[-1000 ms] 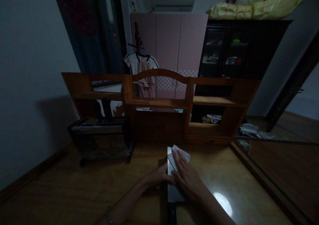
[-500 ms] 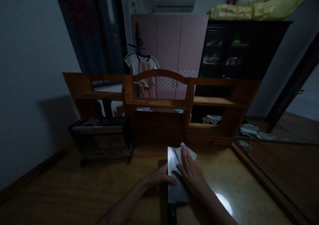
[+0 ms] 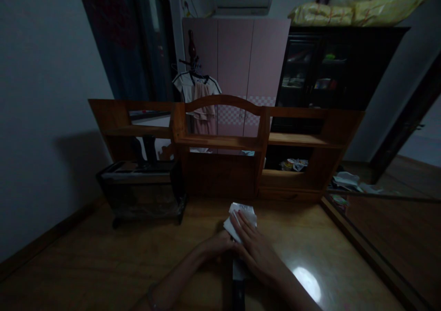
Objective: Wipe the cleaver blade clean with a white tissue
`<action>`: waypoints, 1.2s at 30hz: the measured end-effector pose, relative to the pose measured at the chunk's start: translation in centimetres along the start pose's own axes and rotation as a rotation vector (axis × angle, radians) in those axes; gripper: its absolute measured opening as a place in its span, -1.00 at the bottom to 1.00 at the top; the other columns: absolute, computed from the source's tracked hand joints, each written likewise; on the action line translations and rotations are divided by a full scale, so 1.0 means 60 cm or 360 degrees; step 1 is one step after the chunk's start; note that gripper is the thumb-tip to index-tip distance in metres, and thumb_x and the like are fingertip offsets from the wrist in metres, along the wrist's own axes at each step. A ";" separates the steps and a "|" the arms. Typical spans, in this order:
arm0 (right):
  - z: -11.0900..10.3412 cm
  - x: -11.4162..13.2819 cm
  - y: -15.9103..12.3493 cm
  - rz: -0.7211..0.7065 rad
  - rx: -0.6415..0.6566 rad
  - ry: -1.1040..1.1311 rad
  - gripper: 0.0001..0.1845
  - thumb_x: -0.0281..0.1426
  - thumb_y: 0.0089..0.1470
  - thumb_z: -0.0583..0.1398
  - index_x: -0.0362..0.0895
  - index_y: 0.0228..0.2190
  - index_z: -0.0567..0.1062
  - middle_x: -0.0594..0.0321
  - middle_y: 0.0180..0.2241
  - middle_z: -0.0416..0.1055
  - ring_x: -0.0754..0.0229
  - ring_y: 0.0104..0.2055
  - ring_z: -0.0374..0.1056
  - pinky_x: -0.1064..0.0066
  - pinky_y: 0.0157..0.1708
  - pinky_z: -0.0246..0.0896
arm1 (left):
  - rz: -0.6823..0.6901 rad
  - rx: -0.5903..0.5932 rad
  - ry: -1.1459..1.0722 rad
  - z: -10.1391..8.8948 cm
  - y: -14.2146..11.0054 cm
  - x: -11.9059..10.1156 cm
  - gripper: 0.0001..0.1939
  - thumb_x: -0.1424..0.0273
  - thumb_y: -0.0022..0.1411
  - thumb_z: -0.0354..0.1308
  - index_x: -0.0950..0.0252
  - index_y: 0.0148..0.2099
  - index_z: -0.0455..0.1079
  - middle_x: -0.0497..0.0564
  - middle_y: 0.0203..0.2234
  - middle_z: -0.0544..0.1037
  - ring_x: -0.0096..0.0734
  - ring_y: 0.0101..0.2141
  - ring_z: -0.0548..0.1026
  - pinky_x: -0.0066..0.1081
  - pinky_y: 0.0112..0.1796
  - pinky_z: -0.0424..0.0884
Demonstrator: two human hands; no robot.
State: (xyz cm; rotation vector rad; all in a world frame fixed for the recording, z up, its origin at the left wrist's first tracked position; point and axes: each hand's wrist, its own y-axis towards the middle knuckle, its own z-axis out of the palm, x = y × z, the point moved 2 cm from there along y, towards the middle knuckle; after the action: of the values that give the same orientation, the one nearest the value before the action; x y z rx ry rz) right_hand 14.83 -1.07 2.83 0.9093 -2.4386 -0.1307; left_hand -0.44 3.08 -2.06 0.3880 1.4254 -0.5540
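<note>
One cleaver point(image 3: 239, 270) is in front of the wooden hutch point(image 3: 220, 175), its handle pointing away from it. The right hand point(image 3: 257, 247) holds one folded white tissue point(image 3: 228, 225), pressing it on the blade with extended fingers. The left hand point(image 3: 220, 243) meets the blade's side, but its grip is hidden; I cannot tell whether it grasps. If the tissue slides or bunches, fingertips could slip onto the edge. Before the hutch's left end, one black knife block point(image 3: 143, 196) shows two dark handles point(image 3: 149, 150).
</note>
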 end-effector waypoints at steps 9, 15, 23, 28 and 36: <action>0.015 -0.052 0.005 0.0140 -0.0168 -0.0082 -0.29 -0.09 0.31 -0.09 0.02 0.33 -0.31 0.30 0.38 -0.36 0.11 0.41 -0.41 0.10 0.33 -0.22 | -0.0014 0.0149 -0.0142 0.020 -0.004 -0.035 -0.07 0.58 -0.24 0.34 0.23 0.25 0.20 0.06 -0.05 0.47 -0.11 -0.04 0.38 -0.24 -0.08 0.31; 0.011 -0.060 0.003 0.0176 -0.0206 -0.0146 -0.27 -0.08 0.30 -0.07 0.02 0.33 -0.28 0.27 0.38 -0.32 0.09 0.40 -0.36 0.09 0.33 -0.19 | -0.0052 0.0124 -0.0138 0.020 -0.008 -0.038 -0.16 0.58 -0.22 0.35 0.21 0.18 0.27 0.02 -0.12 0.49 -0.18 -0.11 0.41 -0.33 -0.16 0.32; 0.013 -0.061 0.003 0.0174 -0.0220 -0.0133 -0.29 -0.09 0.31 -0.09 0.03 0.32 -0.31 0.27 0.38 -0.32 0.07 0.40 -0.35 0.08 0.32 -0.18 | 0.0020 0.0164 -0.0152 0.017 -0.005 -0.035 -0.12 0.57 -0.23 0.38 0.23 0.20 0.24 0.04 -0.08 0.48 -0.14 -0.05 0.39 -0.26 -0.08 0.30; 0.016 -0.064 0.004 0.0168 -0.0230 -0.0155 -0.28 -0.09 0.31 -0.08 0.03 0.32 -0.31 0.27 0.38 -0.31 0.08 0.40 -0.34 0.09 0.32 -0.17 | 0.0009 0.0144 -0.0116 0.014 -0.005 -0.030 -0.12 0.55 -0.20 0.38 0.24 0.22 0.22 0.05 -0.08 0.47 -0.14 -0.06 0.40 -0.27 -0.11 0.32; 0.020 -0.068 0.003 0.0134 -0.0260 -0.0128 -0.30 -0.11 0.32 -0.08 0.04 0.32 -0.31 0.27 0.38 -0.32 0.06 0.40 -0.32 0.07 0.32 -0.16 | 0.0045 0.0162 -0.0107 0.018 -0.007 -0.039 -0.07 0.57 -0.22 0.39 0.22 0.25 0.21 0.07 -0.01 0.44 -0.07 0.04 0.34 -0.22 -0.03 0.28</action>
State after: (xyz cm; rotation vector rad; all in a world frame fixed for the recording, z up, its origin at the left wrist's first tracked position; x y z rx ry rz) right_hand 16.73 1.56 0.05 0.7415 -2.4928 -0.3365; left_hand 0.06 2.44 0.41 0.4661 1.3287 -0.6129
